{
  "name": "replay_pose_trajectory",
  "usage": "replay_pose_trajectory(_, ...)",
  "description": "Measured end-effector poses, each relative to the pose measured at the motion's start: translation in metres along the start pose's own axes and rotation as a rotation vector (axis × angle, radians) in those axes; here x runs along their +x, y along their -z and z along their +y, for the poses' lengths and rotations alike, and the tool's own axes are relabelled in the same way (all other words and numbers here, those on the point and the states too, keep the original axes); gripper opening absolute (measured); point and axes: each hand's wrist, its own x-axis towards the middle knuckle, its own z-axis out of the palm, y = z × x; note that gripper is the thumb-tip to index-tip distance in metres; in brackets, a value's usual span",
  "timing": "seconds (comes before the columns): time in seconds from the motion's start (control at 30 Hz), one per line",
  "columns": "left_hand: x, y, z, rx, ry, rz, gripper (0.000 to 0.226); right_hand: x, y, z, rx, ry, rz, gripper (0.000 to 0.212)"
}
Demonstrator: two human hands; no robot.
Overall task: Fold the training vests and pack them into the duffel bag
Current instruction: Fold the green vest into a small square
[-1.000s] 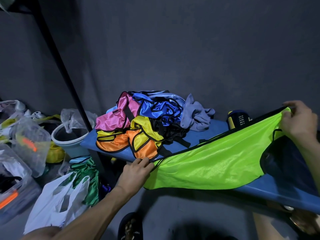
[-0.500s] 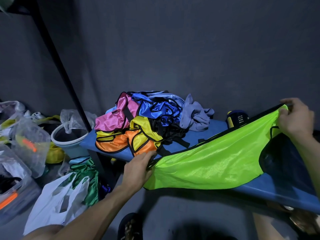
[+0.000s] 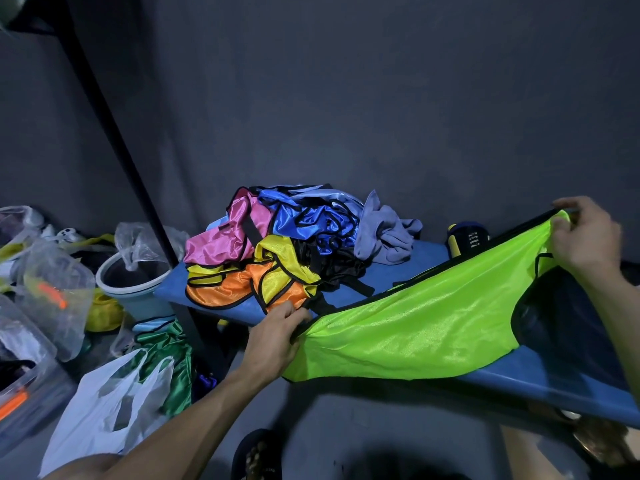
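White plastic, one carrier bag (image 3: 104,410), is seen nearest at lower left, with one green garment (image 3: 166,362) behind it. One lime vest (image 3: 415,323) is stretched over the blue table (image 3: 540,382) between two hands. Its near corner is pinched by the curled fingers of the left hand (image 3: 273,337); its far corner is gripped by the right hand (image 3: 585,233), fingers bent over the black-trimmed edge. Farther back on the table, one heap of vests (image 3: 277,251) is piled: pink, blue, yellow, orange, black. One grey cloth (image 3: 384,237) is laid beside it. One bucket (image 3: 131,282) is stood at left.
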Motion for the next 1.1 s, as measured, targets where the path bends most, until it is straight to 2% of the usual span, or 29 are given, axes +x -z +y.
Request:
replay_pose_trajectory(0.17,-0.001,-0.001,-0.009,0.133,-0.068,-0.008,0.037,-0.002,0.004,-0.001,0.012,-0.016,-0.01,0.027)
replay_pose_trajectory(0.27,0.004,0.014,-0.007,0.157,-0.094,-0.089,0.025,-0.005,0.008,0.0,0.056,-0.065,-0.012,0.027)
replay_pose_trajectory(0.37,0.02,0.054,0.0,-0.09,-0.164,-0.328,0.014,-0.009,0.017,0.008,0.165,-0.166,-0.004,0.03)
replay_pose_trajectory(0.47,0.045,0.102,-0.01,-0.366,-0.051,-0.527,0.017,0.011,0.006,0.065,0.311,-0.308,-0.037,0.029)
replay_pose_trajectory(0.57,0.078,0.152,-0.026,-0.5,0.099,-0.658,0.023,-0.01,0.016,0.063,0.43,-0.339,-0.035,0.028)
replay_pose_trajectory(0.63,0.107,0.183,-0.033,-0.561,0.132,-0.768,0.028,-0.019,0.017,0.06,0.451,-0.362,-0.038,0.032)
replay_pose_trajectory(0.7,0.14,0.201,-0.036,-0.44,0.148,-0.815,0.035,-0.033,0.018,0.049,0.454,-0.392,-0.036,0.031)
replay_pose_trajectory(0.83,0.189,0.179,-0.027,0.037,0.148,-0.831,0.044,-0.042,0.014,0.041,0.406,-0.414,-0.09,0.035)
replay_pose_trajectory(0.9,0.192,0.159,-0.024,0.142,0.166,-0.804,0.07,-0.032,0.006,0.057,0.358,-0.4,-0.017,0.03)
replay_pose_trajectory(0.97,0.19,0.147,-0.028,0.109,0.205,-0.782,0.091,-0.009,-0.01,0.096,0.326,-0.392,0.015,0.032)
replay_pose_trajectory(1.03,0.189,0.146,-0.029,0.06,0.207,-0.794,0.082,0.014,-0.012,0.13,0.261,-0.365,0.009,0.044)
replay_pose_trajectory(1.1,0.191,0.149,-0.029,0.018,0.163,-0.793,0.048,0.032,-0.01,0.154,0.219,-0.351,0.032,0.049)
